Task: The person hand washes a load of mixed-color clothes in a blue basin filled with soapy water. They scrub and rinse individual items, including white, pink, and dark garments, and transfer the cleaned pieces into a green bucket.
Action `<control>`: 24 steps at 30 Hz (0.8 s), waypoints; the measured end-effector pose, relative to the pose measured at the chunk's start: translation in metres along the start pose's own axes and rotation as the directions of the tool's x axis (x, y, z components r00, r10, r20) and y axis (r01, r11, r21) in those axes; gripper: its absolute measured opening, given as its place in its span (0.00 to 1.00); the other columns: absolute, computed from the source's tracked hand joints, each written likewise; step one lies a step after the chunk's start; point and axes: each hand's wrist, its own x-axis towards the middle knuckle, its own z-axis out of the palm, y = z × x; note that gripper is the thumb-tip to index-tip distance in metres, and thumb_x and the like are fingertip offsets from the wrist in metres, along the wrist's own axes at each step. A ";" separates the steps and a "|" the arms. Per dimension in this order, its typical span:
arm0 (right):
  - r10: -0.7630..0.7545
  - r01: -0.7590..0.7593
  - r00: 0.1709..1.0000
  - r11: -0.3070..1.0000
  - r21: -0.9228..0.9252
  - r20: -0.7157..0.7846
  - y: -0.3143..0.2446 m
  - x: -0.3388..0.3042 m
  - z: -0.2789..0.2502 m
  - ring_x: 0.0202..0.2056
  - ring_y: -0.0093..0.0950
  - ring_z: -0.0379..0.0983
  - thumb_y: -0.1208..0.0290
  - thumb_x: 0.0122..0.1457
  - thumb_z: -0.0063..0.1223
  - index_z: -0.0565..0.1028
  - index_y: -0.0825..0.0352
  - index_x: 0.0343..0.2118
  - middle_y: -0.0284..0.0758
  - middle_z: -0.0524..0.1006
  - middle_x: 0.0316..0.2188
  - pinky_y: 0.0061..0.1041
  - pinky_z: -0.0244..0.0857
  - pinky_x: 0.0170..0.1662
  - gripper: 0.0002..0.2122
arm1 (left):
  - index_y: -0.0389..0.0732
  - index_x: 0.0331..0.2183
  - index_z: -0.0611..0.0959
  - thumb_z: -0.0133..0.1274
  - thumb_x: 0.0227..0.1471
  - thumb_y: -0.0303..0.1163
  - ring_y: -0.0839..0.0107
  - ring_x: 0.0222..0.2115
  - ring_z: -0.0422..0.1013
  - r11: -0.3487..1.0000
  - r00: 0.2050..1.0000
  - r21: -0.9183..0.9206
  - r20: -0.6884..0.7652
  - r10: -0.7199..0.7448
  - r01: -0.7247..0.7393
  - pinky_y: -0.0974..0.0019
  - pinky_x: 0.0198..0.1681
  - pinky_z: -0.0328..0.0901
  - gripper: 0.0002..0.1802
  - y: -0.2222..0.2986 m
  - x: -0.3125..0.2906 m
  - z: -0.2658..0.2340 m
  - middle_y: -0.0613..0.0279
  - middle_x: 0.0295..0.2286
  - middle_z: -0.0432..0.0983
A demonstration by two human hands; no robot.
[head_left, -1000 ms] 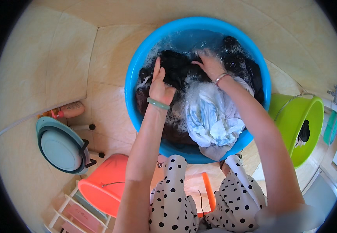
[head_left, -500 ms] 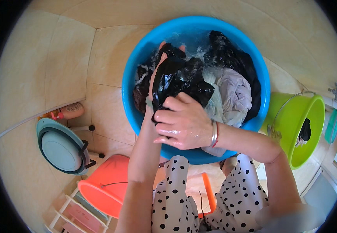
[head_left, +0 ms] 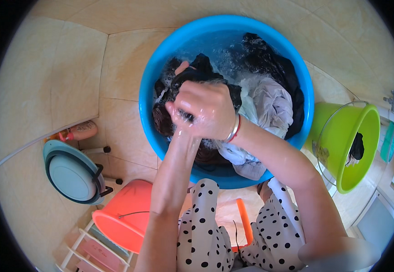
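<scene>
My right hand (head_left: 208, 106) is curled tight over a wet black garment (head_left: 200, 67), its knuckles up and a dark bit of cloth showing between the fingers. Beneath it, my left hand (head_left: 182, 68) is mostly covered by the right hand and the cloth. Only a fingertip shows beyond the fabric, and the left hand appears closed on the same garment. Both hands work over a big blue tub (head_left: 309, 113) of sudsy water. White and pale lilac clothes (head_left: 271, 104) lie bunched to their right, and more black cloth (head_left: 274, 63) curves along the tub's right side.
A lime green bucket (head_left: 367, 158) with a dark item inside stands at right. Left are stacked blue-grey basins (head_left: 72, 177), a pink bottle (head_left: 83, 130), a coral bucket (head_left: 126, 208) and a white rack (head_left: 81, 240). Tiled walls close in behind the tub.
My right hand has moved up and forward over the left hand, clenching the black garment. The cloth that draped over my left wrist is now bunched lower, nearer the water.
</scene>
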 end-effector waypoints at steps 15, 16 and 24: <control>0.591 -0.514 0.797 0.774 -0.369 0.129 0.171 -0.057 -0.020 0.52 0.49 0.65 0.47 0.52 0.58 0.68 0.71 0.51 0.51 0.65 0.54 0.39 0.65 0.49 0.32 | 0.59 0.62 0.59 0.41 0.63 0.43 0.63 0.60 0.54 0.985 0.996 0.151 -0.021 -0.083 0.085 0.45 0.60 0.48 0.27 0.025 0.019 -0.043 0.68 0.61 0.53; 0.666 -0.510 0.713 0.708 -0.489 0.219 0.174 -0.059 -0.016 0.52 0.49 0.65 0.47 0.51 0.59 0.67 0.70 0.52 0.51 0.65 0.54 0.39 0.64 0.50 0.33 | 0.61 0.62 0.57 0.40 0.64 0.43 0.62 0.61 0.52 0.987 0.995 0.130 0.016 -0.094 0.091 0.44 0.60 0.47 0.27 0.028 0.023 -0.050 0.68 0.62 0.51; 0.625 -0.619 0.780 0.765 -0.179 -0.030 0.159 -0.048 -0.006 0.43 0.43 0.72 0.61 0.50 0.62 0.77 0.70 0.37 0.45 0.76 0.38 0.35 0.66 0.46 0.18 | 0.59 0.63 0.55 0.34 0.62 0.56 0.62 0.60 0.54 0.996 0.992 0.043 0.088 -0.085 0.081 0.51 0.61 0.51 0.31 0.009 0.016 -0.021 0.64 0.60 0.56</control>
